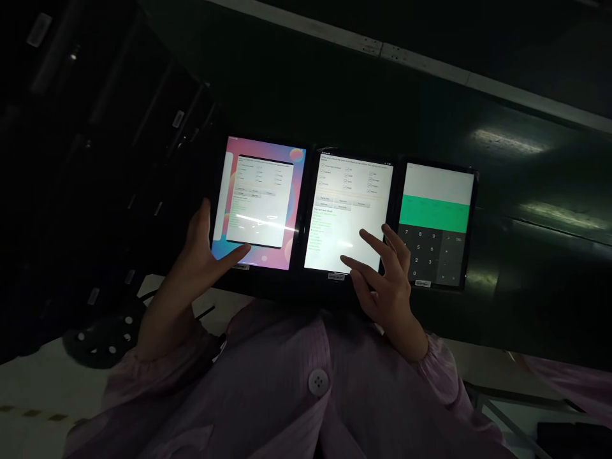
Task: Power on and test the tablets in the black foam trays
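White-lit checklist tablet (351, 210) beneath right hand (388, 290), beside pink-screened tablet (261, 201)

Only one cam, on my head: faces forward and down, slightly rolled, close over my smock (287, 382) onto three lit tablets (351, 213), dark bench (526, 210) behind.

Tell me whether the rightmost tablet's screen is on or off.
On. The rightmost tablet is lit, showing a white field, a green band and a number keypad.
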{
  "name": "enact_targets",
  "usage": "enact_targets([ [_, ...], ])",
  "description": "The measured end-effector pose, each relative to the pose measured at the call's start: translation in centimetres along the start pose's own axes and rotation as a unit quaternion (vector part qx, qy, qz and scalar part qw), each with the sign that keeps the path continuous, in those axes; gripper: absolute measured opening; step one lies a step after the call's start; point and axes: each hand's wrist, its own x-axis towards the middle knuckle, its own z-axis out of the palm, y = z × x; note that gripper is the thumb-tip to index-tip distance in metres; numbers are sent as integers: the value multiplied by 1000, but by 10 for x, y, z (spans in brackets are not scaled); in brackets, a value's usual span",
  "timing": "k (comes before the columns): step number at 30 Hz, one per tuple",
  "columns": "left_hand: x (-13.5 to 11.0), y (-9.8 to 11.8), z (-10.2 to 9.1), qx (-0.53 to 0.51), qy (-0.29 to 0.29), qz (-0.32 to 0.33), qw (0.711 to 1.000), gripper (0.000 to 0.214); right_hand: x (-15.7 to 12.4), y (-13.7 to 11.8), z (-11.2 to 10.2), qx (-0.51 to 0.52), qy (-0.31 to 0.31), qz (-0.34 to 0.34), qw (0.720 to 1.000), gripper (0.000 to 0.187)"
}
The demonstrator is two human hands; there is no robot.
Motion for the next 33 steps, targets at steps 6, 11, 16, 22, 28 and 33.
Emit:
enact_targets([
  [6,-5,-11,-11,-9,-39,-31,999,155,-2,2,-1,-7,-16,0,1000,20],
  [11,2,-7,-8,-87,-23,-23,996,144,2,-3,16,-46,-58,-4,997,24],
  [16,13,10,1,-103,28,-31,994,134,6,6,13,-63,-55,17,996,22],
  [22,12,16,12,-31,46,32,998,135,-2,29,-6,-103,13,44,994,22],
  [28,6,19,17,-28,39,60,997,143,-2,27,-5,-83,27,54,995,23],
  [33,15,16,5,-102,71,10,992,121,4,24,-2,-59,28,36,997,22],
])
